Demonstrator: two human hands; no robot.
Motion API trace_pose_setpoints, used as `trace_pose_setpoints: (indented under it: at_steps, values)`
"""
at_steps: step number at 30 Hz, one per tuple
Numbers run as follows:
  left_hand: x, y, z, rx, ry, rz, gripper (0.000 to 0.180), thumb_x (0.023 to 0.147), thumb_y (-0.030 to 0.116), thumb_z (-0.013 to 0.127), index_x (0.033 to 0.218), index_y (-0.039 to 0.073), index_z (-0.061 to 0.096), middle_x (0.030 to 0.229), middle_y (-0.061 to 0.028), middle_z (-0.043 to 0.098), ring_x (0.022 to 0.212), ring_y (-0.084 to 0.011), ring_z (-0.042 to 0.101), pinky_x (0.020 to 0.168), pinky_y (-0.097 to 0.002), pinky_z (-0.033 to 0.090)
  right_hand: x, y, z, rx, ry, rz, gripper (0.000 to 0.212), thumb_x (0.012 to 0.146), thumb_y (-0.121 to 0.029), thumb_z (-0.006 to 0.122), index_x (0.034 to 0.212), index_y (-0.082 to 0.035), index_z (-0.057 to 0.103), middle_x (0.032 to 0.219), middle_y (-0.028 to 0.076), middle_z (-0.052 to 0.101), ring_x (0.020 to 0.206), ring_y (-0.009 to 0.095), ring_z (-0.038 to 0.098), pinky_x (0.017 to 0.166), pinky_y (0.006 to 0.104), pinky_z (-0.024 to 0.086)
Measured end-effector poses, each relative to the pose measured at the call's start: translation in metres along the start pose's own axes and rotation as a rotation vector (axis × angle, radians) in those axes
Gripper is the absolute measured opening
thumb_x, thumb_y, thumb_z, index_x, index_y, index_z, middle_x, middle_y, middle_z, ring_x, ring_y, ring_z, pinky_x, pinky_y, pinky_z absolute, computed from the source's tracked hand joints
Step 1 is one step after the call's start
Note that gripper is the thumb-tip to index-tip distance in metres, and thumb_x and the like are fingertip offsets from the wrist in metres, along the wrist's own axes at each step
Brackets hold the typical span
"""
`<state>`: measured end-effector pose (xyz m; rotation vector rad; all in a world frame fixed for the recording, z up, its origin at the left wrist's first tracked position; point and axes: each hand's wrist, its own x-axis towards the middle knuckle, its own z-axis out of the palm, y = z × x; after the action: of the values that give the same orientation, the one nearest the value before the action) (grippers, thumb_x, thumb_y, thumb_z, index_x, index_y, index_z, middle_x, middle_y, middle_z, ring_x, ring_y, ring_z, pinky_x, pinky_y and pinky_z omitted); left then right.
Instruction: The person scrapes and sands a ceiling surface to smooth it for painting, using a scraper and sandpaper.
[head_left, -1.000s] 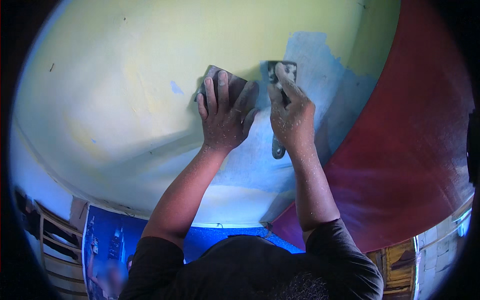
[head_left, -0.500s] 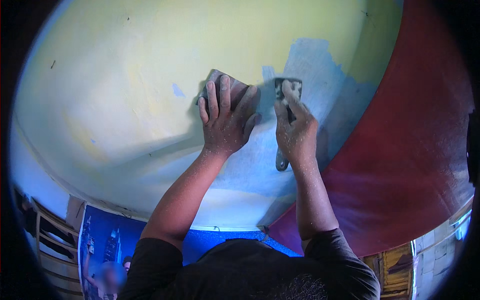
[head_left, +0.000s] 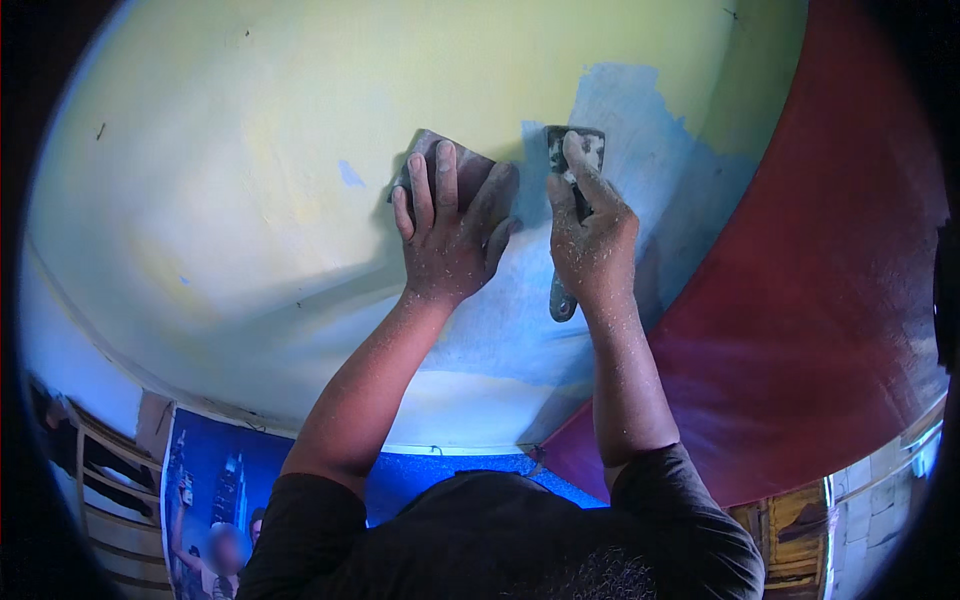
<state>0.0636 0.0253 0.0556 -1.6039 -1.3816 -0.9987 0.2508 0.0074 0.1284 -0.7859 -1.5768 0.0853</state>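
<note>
Mottled dark-and-white flat-headed scraper (head_left: 595,150) gripped in right hand (head_left: 600,250) at yellow-and-blue painted wall (head_left: 330,100).
Scraper head lies under one extended finger, handle end below the palm; left hand (head_left: 440,255), fingers spread, covers dark rectangular plate (head_left: 477,180).

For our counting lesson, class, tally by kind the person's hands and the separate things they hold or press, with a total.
Hands: 2 (left hand, right hand)
Scraper: 1, in the right hand
Dark flat piece: 1, under the left hand
Total: 4
</note>
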Motion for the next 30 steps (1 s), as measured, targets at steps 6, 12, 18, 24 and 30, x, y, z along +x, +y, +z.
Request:
trace_pose_setpoints:
  at_steps: [6, 12, 18, 24, 30]
  values:
    - [0.004, 0.006, -0.008, -0.002, -0.016, 0.002, 0.067, 0.108, 0.063, 0.058, 0.168, 0.036, 0.05, 0.184, -0.0258, 0.016, 0.168, -0.0554, 0.012, 0.129, -0.0747, 0.008, -0.014, 0.013, -0.011, -0.054, -0.044, 0.041, 0.047, 0.107, -0.013, 0.07, 0.154, -0.011, 0.067, 0.11, 0.03, 0.075, 0.099, 0.042, 0.078, 0.088, 0.0477, 0.06]
    - [0.001, 0.003, -0.007, -0.013, 0.006, 0.023, 0.087, 0.104, 0.059, 0.067, 0.173, 0.015, 0.039, 0.183, -0.0274, 0.02, 0.168, -0.0548, 0.014, 0.129, -0.0734, 0.009, -0.008, 0.012, -0.008, 0.043, -0.043, 0.056, 0.052, 0.107, -0.01, 0.07, 0.158, -0.009, 0.062, 0.113, 0.029, 0.076, 0.095, 0.039, 0.077, 0.086, 0.0457, 0.06]
    - [-0.012, 0.004, -0.016, -0.04, -0.052, 0.11, 0.099, 0.101, 0.055, 0.07, 0.172, -0.002, 0.033, 0.181, -0.0257, 0.027, 0.168, -0.0501, 0.018, 0.132, -0.0657, 0.008, -0.164, 0.079, -0.028, 0.034, -0.133, 0.182, 0.092, 0.1, -0.019, 0.083, 0.171, 0.004, 0.03, 0.143, 0.032, 0.068, 0.13, 0.039, 0.073, 0.106, 0.0453, 0.059]
    - [0.045, 0.043, -0.02, -0.041, 0.002, 0.221, 0.092, 0.101, 0.061, 0.066, 0.173, 0.01, 0.039, 0.183, -0.0112, 0.031, 0.17, -0.0351, 0.021, 0.136, -0.0584, 0.006, -0.273, 0.103, -0.052, 0.121, -0.213, 0.399, 0.108, 0.094, -0.023, 0.091, 0.171, 0.007, 0.022, 0.148, 0.034, 0.062, 0.134, 0.037, 0.069, 0.109, 0.0458, 0.057]
    - [0.117, 0.083, -0.031, -0.075, 0.066, 0.317, 0.095, 0.099, 0.062, 0.068, 0.174, 0.012, 0.037, 0.182, -0.0109, 0.031, 0.171, -0.0352, 0.02, 0.136, -0.0578, 0.009, -0.244, 0.089, -0.068, 0.204, -0.316, 0.505, 0.102, 0.095, -0.02, 0.091, 0.17, 0.009, 0.027, 0.156, 0.028, 0.057, 0.142, 0.03, 0.06, 0.118, 0.0424, 0.049]
